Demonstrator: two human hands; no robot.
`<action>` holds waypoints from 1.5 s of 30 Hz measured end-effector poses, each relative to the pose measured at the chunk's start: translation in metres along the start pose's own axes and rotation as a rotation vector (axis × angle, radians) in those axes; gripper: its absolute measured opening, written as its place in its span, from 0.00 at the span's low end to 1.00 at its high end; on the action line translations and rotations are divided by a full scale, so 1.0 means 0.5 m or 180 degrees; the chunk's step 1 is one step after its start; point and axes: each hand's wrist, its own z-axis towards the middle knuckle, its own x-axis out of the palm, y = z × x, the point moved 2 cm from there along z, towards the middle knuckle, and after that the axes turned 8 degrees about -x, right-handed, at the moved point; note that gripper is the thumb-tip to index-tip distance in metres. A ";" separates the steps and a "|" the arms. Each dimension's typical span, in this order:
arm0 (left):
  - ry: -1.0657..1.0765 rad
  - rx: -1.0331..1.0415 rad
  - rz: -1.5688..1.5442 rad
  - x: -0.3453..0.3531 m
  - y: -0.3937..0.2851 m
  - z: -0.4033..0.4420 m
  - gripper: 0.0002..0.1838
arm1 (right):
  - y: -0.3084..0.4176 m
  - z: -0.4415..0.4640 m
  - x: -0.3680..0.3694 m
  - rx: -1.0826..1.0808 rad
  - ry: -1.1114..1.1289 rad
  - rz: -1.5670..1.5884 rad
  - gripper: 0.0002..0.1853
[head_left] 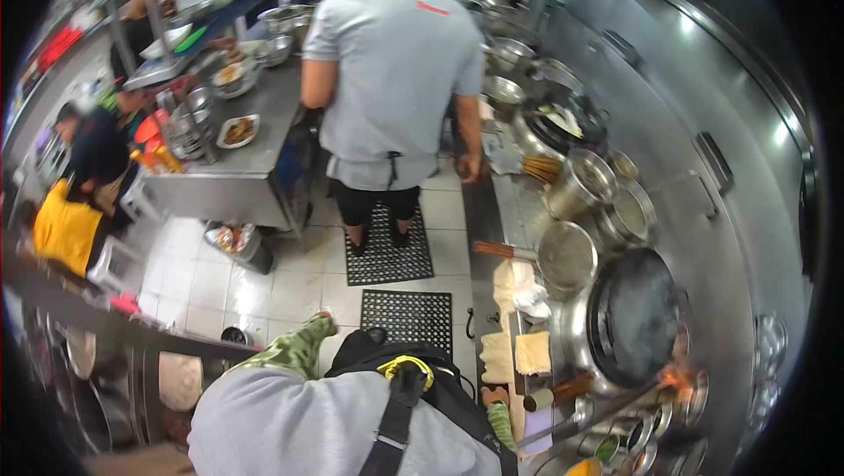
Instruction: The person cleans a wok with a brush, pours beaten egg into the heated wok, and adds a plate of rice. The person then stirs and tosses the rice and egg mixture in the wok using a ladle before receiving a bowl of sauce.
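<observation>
My left hand [326,319] shows only as a small patch past the camouflage sleeve, held out over the floor; its fingers are too small to read. My right hand [495,396] is low at the counter's near edge, beside a wooden handle end [538,399] and below a folded tan cloth [533,353]. Whether it touches or holds anything is unclear. Right of the cloths sits a large dark wok [640,318] with a hazy, steamy interior. A round strainer [567,254] lies above it, its wooden handle pointing left.
A co-worker in a grey shirt [396,72] stands ahead on a black rubber mat [387,252]. Metal pots [582,179] line the right counter. A steel table [220,190] with a plate of food [238,131] stands left, a waste bin [246,247] below. Several people sit far left.
</observation>
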 end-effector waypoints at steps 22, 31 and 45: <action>-0.0218 0.0412 -0.0914 -0.512 -0.258 0.075 0.26 | 0.100 -0.056 -0.008 0.1236 -0.0019 0.0260 0.24; 0.0274 -0.0483 -0.0558 -0.364 -0.064 0.159 0.21 | 0.153 0.021 0.032 0.0805 -0.0961 0.4002 0.22; 0.0543 -0.0163 -0.0453 -0.305 -0.117 0.170 0.21 | 0.163 -0.046 0.021 0.1474 -0.0551 0.2135 0.15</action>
